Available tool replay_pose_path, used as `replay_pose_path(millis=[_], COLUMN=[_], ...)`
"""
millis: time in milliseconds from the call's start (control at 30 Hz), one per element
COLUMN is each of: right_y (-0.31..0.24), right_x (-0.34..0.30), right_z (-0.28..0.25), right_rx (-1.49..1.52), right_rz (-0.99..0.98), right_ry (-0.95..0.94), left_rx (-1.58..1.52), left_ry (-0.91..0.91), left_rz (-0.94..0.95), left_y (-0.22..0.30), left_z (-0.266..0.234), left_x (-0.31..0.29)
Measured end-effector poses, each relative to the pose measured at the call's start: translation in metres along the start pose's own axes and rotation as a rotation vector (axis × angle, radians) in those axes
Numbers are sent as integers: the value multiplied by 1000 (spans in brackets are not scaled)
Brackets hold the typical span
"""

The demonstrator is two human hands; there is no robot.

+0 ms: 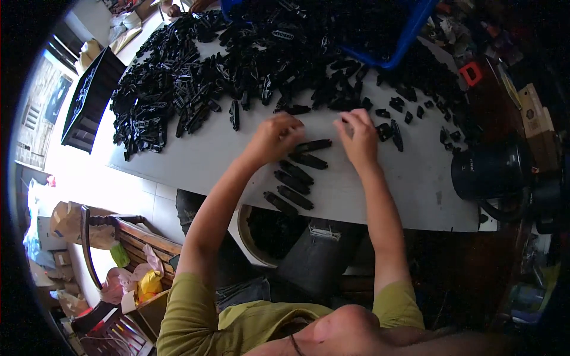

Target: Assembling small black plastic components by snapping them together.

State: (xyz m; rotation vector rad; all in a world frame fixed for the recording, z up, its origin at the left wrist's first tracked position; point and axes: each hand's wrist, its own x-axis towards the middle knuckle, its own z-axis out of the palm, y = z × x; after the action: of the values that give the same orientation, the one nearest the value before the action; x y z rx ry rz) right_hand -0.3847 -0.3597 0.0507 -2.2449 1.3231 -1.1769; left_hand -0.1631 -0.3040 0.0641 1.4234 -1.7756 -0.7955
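Over the white table (231, 155), my left hand (275, 137) hovers at the left end of a row of slim black plastic parts. Its fingers are slightly blurred, thumb and fingertips apart, with nothing visible between them. Closest to it is the farthest part in the row, a long black piece (313, 145). Several similar black pieces (295, 197) lie below, slanted side by side toward the table's near edge. To the right, my right hand (360, 137) is raised with bent fingers and the thumb held apart; I see nothing in it.
A large heap of black plastic parts (184, 83) covers the far table. A blue crate (389, 62) stands at the back, a black crate (92, 101) at left. Small black pieces (408, 117) lie scattered right, near a black cylindrical appliance (490, 172). Below the edge sits a round container (244, 231).
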Motion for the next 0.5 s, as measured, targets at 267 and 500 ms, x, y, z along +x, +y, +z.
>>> replay_pose_path(millis=[267, 500], right_y=[2, -2], right_x=[4, 3], right_z=[12, 0], right_rx=[-350, -393], right_rz=[-56, -149], right_ry=[-177, -89], left_rx=[614, 195], left_ry=[270, 104], left_rz=[132, 196], left_y=[-12, -8], left_z=[4, 11], left_x=[16, 10])
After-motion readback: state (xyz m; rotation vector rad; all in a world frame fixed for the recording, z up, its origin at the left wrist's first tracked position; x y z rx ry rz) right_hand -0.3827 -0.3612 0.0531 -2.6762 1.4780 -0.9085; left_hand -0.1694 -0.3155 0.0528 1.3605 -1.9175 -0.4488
